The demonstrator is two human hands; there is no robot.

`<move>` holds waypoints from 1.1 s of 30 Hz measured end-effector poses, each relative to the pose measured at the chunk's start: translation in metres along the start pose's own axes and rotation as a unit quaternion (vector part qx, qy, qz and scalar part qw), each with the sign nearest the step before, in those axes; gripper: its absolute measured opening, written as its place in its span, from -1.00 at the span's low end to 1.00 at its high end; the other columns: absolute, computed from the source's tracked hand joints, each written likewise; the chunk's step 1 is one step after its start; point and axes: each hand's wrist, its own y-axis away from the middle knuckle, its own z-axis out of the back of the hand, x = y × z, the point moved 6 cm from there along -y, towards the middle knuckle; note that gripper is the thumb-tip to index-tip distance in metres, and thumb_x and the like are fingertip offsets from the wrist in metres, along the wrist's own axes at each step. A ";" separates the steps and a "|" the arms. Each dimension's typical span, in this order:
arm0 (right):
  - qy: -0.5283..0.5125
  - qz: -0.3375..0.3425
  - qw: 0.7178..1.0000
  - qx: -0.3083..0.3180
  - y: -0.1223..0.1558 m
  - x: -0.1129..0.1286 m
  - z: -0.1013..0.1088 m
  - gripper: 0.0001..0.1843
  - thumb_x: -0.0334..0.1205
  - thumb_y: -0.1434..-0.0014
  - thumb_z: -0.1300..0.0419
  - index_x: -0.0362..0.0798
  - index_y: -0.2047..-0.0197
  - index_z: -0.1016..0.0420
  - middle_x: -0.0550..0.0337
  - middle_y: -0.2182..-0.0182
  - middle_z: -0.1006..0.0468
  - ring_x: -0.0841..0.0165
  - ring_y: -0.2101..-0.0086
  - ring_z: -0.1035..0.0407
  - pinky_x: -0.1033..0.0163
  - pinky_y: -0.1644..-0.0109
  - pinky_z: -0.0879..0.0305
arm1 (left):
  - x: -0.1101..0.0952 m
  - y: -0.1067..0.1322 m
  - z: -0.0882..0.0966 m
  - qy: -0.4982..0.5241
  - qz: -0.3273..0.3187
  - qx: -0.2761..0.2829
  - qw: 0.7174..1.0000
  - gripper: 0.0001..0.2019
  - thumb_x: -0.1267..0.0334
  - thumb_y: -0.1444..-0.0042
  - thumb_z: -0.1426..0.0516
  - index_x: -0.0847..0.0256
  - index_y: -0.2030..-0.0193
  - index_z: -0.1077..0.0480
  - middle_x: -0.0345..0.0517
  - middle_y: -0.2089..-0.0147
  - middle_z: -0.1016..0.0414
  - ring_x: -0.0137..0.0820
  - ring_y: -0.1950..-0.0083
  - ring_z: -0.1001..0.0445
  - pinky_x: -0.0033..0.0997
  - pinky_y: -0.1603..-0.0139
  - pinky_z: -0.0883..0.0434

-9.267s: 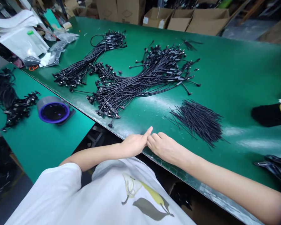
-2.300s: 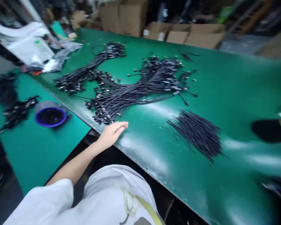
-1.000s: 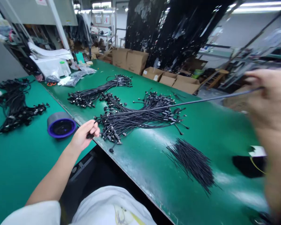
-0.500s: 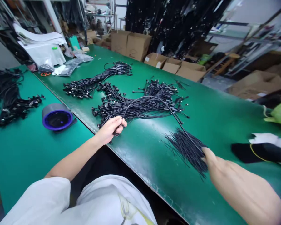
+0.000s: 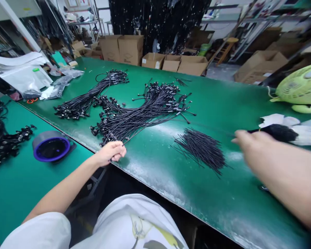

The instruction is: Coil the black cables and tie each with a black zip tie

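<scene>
My left hand [image 5: 111, 152] is closed at the near edge of the green table [image 5: 235, 100], pinching one end of a single black cable [image 5: 140, 131]. That cable runs to the right over the table toward my right hand [image 5: 248, 143], which is blurred, raised a little above the table and closed on the cable's other end. Just behind my left hand lies a big pile of black cables with connectors [image 5: 142, 110]. Between my hands is a heap of thin black ties [image 5: 200, 150].
A second cable bundle [image 5: 88, 95] lies further left. A grey and purple tape roll [image 5: 51, 148] and more cables [image 5: 0, 138] sit on the lower left table. A green fan [image 5: 298, 86], a black bundle on white paper [image 5: 280, 131], plastic bags [image 5: 23, 76] and cardboard boxes [image 5: 124, 48] surround the table.
My right hand has moved right and up from the tie heap, and the looped cable now runs nearly straight. My left hand stays closed on its end at the table's edge.
</scene>
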 end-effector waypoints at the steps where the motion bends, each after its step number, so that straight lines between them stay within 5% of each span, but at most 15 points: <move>1: -0.024 0.051 0.998 0.025 0.007 0.026 -0.004 -0.81 -0.34 -0.29 -0.01 -0.11 0.27 -0.43 -0.03 0.44 -0.48 0.32 0.61 -0.34 0.23 0.57 0.09 | -0.009 0.002 -0.015 0.067 0.004 0.025 0.997 -0.59 -0.08 -0.23 0.01 0.22 0.44 -0.26 -0.21 0.47 -0.31 -0.59 0.65 -0.04 -0.51 0.66 -0.06; 3: -0.105 0.194 0.974 0.049 0.024 0.084 -0.001 -0.79 -0.35 -0.29 -0.04 -0.07 0.38 -0.40 0.10 0.48 -0.47 0.38 0.59 -0.36 0.25 0.55 0.05 | -0.030 0.004 -0.035 0.102 -0.027 -0.009 0.994 -0.63 -0.04 -0.26 0.02 0.24 0.35 -0.31 -0.13 0.34 -0.40 -0.58 0.59 -0.19 -0.52 0.59 -0.19; 6: -0.189 0.309 0.931 -0.041 0.039 0.136 0.032 -0.74 -0.24 -0.35 0.00 -0.04 0.36 -0.38 0.23 0.51 -0.41 0.42 0.56 -0.34 0.26 0.51 0.05 | -0.060 0.003 -0.060 0.003 -0.113 -0.068 0.991 -0.72 0.09 -0.29 0.00 0.22 0.19 -0.42 -0.02 0.12 -0.49 -0.41 0.20 -0.45 -0.41 0.13 -0.38; 8: -0.184 0.278 0.936 -0.115 0.028 0.138 0.051 -0.68 -0.19 -0.39 0.05 -0.05 0.37 -0.37 0.23 0.52 -0.39 0.43 0.55 -0.30 0.25 0.50 0.09 | -0.066 0.001 -0.082 -0.039 -0.127 -0.007 0.991 -0.70 0.12 -0.33 0.04 0.21 0.12 -0.45 -0.05 0.18 -0.51 -0.38 0.15 -0.45 -0.37 0.02 -0.35; 12: -0.182 0.212 0.954 -0.112 -0.010 0.108 0.043 -0.57 0.03 -0.37 0.05 -0.08 0.35 -0.42 0.16 0.44 -0.46 0.38 0.43 -0.35 0.29 0.48 0.08 | -0.049 0.005 -0.103 0.074 -0.042 0.143 0.986 -0.65 0.04 -0.30 0.00 0.26 0.15 -0.48 -0.24 0.53 -0.29 -0.50 0.49 -0.25 -0.49 0.36 -0.31; 16: -0.283 0.174 0.941 -0.058 -0.026 0.067 -0.005 -0.59 0.05 -0.36 0.03 -0.04 0.20 -0.50 0.12 0.30 -0.55 0.32 0.30 -0.42 0.28 0.36 -0.14 | -0.040 0.009 -0.071 0.401 0.031 0.146 0.904 -0.72 0.13 -0.26 -0.10 0.35 0.21 -0.48 -0.41 0.64 0.02 -0.63 0.65 0.05 -0.68 0.62 -0.16; 20: -0.334 0.103 0.932 -0.098 -0.011 0.043 -0.044 -0.59 0.01 -0.39 0.08 -0.05 0.14 -0.50 0.09 0.22 -0.58 0.30 0.24 -0.45 0.25 0.21 -0.27 | -0.035 0.011 -0.012 0.606 0.016 -0.039 0.795 -0.71 0.31 -0.35 0.05 0.42 -0.03 -0.40 -0.42 0.66 -0.01 -0.65 0.70 0.00 -0.82 0.70 -0.11; 22: -0.300 0.115 0.939 -0.121 0.005 0.055 -0.049 -0.61 -0.03 -0.40 0.08 -0.07 0.14 -0.48 0.09 0.26 -0.58 0.31 0.30 -0.46 0.26 0.28 -0.25 | -0.031 0.010 -0.001 0.620 0.003 -0.096 0.779 -0.68 0.33 -0.38 0.10 0.40 -0.15 -0.32 -0.41 0.65 -0.09 -0.66 0.68 -0.09 -0.84 0.67 -0.15; 24: -0.256 0.175 0.943 -0.124 0.024 0.085 -0.041 -0.63 -0.09 -0.40 0.08 -0.07 0.27 -0.47 0.14 0.41 -0.54 0.35 0.44 -0.41 0.26 0.38 -0.16 | -0.028 0.004 -0.007 0.559 0.001 -0.116 0.821 -0.70 0.30 -0.36 0.05 0.36 -0.11 -0.35 -0.40 0.63 -0.15 -0.66 0.67 -0.14 -0.80 0.62 -0.22; 26: -0.253 0.258 0.928 -0.093 0.042 0.120 -0.023 -0.62 -0.16 -0.39 0.07 -0.06 0.42 -0.40 0.20 0.55 -0.44 0.39 0.55 -0.31 0.27 0.44 -0.07 | -0.028 -0.004 -0.022 0.431 -0.019 -0.140 0.891 -0.75 0.22 -0.31 -0.05 0.32 0.02 -0.42 -0.34 0.58 -0.28 -0.63 0.61 -0.27 -0.69 0.50 -0.35; 29: -0.343 0.370 0.863 0.016 0.054 0.158 0.009 -0.64 -0.22 -0.37 0.05 -0.05 0.46 -0.33 0.27 0.57 -0.40 0.45 0.59 -0.24 0.31 0.47 -0.01 | -0.036 -0.011 -0.058 0.225 -0.070 -0.112 0.965 -0.71 0.06 -0.26 -0.09 0.27 0.12 -0.44 -0.10 0.30 -0.53 -0.44 0.28 -0.52 -0.44 0.17 -0.46; 31: -0.412 0.344 0.842 0.053 0.042 0.161 0.023 -0.66 -0.22 -0.36 0.03 -0.05 0.46 -0.33 0.29 0.57 -0.39 0.48 0.59 -0.21 0.32 0.48 0.02 | -0.043 -0.008 -0.088 0.128 -0.087 -0.021 0.988 -0.67 0.02 -0.27 -0.04 0.25 0.13 -0.44 0.00 0.15 -0.55 -0.33 0.08 -0.52 -0.32 0.00 -0.41; 33: -0.479 0.242 0.843 0.034 0.020 0.150 0.024 -0.66 -0.20 -0.34 0.02 -0.06 0.46 -0.33 0.29 0.56 -0.37 0.48 0.57 -0.20 0.33 0.47 0.01 | -0.046 -0.001 -0.108 0.085 -0.085 0.053 0.991 -0.67 0.00 -0.29 -0.02 0.24 0.16 -0.42 -0.02 0.21 -0.55 -0.34 0.15 -0.51 -0.32 0.02 -0.39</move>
